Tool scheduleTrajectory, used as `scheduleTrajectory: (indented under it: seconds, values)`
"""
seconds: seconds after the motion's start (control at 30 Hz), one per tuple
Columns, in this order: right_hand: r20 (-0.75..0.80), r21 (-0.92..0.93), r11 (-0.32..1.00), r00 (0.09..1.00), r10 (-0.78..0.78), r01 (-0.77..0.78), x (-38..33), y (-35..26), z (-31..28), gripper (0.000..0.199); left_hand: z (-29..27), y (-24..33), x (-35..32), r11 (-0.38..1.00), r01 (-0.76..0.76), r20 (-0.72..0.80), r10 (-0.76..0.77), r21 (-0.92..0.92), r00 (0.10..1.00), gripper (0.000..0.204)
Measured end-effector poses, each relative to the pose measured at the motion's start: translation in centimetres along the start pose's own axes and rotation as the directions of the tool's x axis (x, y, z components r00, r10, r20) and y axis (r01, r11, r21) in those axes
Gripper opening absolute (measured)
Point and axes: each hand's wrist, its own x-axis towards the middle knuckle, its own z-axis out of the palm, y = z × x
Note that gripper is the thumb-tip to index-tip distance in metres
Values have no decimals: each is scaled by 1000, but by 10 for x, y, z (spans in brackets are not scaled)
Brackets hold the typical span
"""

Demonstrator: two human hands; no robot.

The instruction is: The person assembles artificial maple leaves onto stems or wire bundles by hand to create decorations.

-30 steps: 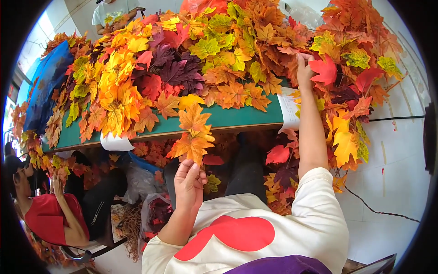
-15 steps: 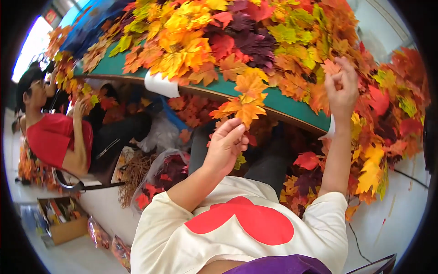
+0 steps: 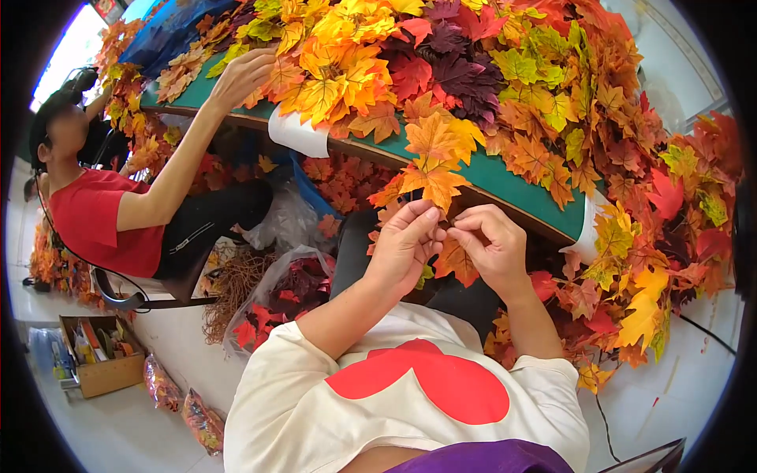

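Note:
My left hand (image 3: 406, 244) and my right hand (image 3: 493, 248) meet in front of my chest, just below the edge of the green table (image 3: 505, 177). The left hand pinches the stem of a sprig of orange artificial maple leaves (image 3: 432, 158), which stands upright above the fingers. The right hand's fingertips touch the same stem and hold a single orange-brown leaf (image 3: 457, 262) against it. That leaf hangs between the two hands, partly hidden by the fingers.
A deep pile of yellow, orange, red and purple leaves (image 3: 473, 71) covers the table. A person in a red shirt (image 3: 95, 221) sits at the left, one hand (image 3: 240, 75) reaching onto the pile. A plastic bag of red leaves (image 3: 276, 299) and a cardboard box (image 3: 102, 363) lie on the floor.
My right hand has come down from the leaf pile with a leaf and joined the left hand at the sprig's stem. The view has swung left, bringing the seated person into sight.

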Motion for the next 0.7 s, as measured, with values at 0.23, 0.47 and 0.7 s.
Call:
scheduleTrajectory:
  seconds: [0.23,0.47,0.7]
  values:
    - [-2,-15,999,1000,-28,28,-1,2,-1,14,-4,-4,3,1000,-24,30,25,-5,999,12]
    - [-21,-13,999,999,-41,41,-1,2,0,14,-3,-4,3,1000,-26,23,26,9,999,11]
    - [-29,-12,998,998,-55,55,-2,3,-1,13,-3,-6,4,999,-26,32,25,22,999,10]
